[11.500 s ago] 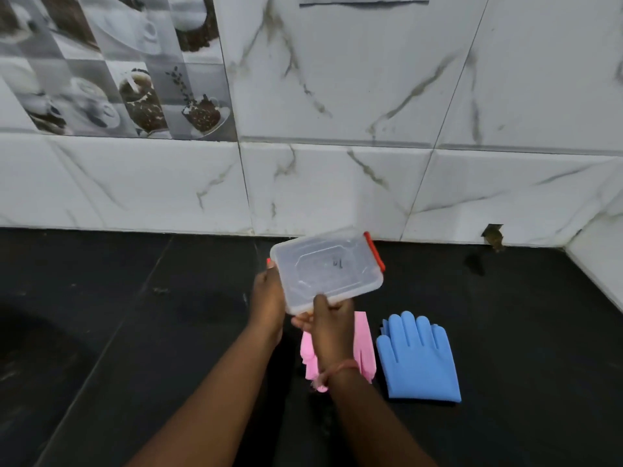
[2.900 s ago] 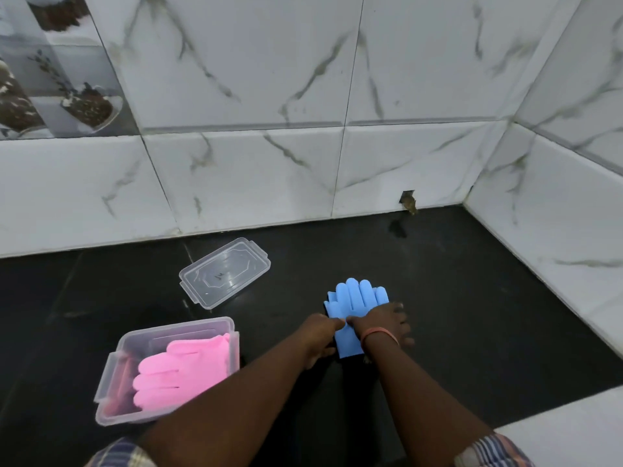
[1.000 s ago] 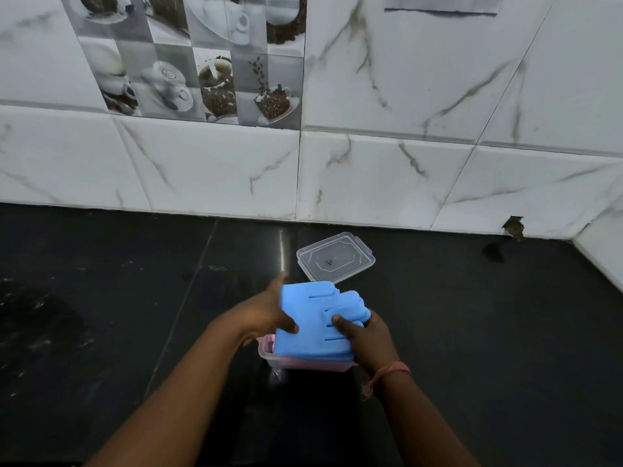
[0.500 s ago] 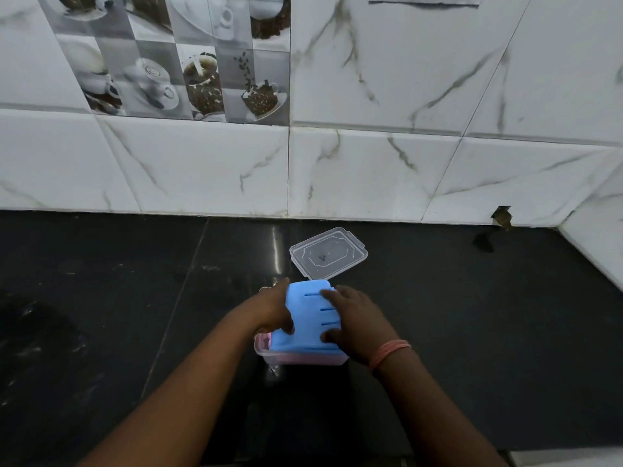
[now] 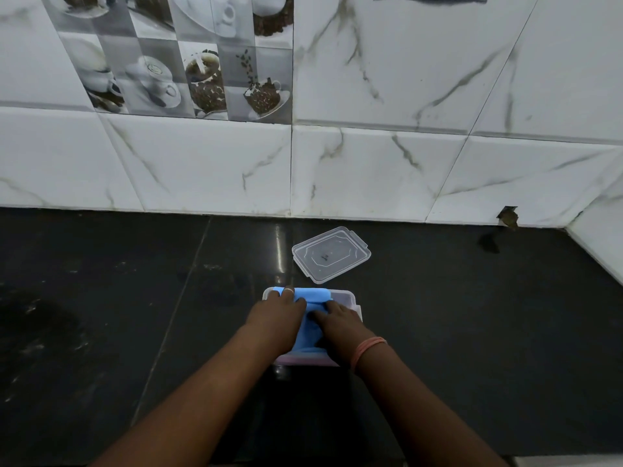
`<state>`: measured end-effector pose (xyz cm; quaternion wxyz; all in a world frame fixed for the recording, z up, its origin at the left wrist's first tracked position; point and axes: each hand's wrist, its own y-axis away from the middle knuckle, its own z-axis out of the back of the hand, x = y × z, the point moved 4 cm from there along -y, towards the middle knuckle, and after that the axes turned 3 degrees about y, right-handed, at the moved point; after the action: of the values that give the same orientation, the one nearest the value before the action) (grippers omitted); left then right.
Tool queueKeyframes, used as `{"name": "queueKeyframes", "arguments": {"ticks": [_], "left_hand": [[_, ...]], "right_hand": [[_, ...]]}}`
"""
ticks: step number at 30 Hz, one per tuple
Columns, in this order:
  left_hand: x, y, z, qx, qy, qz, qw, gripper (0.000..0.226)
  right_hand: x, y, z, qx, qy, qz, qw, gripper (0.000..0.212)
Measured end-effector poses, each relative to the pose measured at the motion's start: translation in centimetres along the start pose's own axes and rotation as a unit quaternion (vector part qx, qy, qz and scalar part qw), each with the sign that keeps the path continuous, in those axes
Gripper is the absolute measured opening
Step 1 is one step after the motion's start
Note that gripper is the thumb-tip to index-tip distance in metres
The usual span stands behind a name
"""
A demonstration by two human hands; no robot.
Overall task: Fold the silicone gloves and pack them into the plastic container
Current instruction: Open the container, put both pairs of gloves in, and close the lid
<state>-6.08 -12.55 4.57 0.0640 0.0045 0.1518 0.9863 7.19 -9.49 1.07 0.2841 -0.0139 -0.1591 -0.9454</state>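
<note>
A: Where's the blue glove (image 5: 312, 326) relative to the box (image 5: 354, 299)?

B: Inside it, filling most of the opening. Its far edge lies along the box's far rim, and a thin pink strip shows beneath it at the near wall.

A: And the hands?

B: Both are on top of the glove. The left hand (image 5: 274, 320) lies over the box's left half, fingers extended flat and pressing down, fingertips reaching the far-left corner. The right hand (image 5: 338, 325) covers the right half, fingers pointing left onto the glove; whether they only press or pinch a fold, I cannot tell. The glove shows between the two hands and beyond the left fingertips.

A: The lid (image 5: 331, 254)?

B: Just beyond the box, flat on the counter (image 5: 472, 332), apart from it.

A: And the box itself?

B: It's on the counter, near the wall (image 5: 371, 170).
</note>
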Motion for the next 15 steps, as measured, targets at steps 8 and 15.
{"name": "queueKeyframes", "arguments": {"ticks": [8,15], "left_hand": [[0.3,-0.5,-0.2,-0.035,-0.008,-0.009,0.999,0.063],[0.8,-0.2,-1.3,-0.047,-0.015,-0.014,0.999,0.076]], "right_hand": [[0.4,1.1,2.4,-0.154,0.086,-0.001,0.984,0.035],[1.5,-0.4,0.9,-0.125,0.034,0.063,0.990,0.069]]}}
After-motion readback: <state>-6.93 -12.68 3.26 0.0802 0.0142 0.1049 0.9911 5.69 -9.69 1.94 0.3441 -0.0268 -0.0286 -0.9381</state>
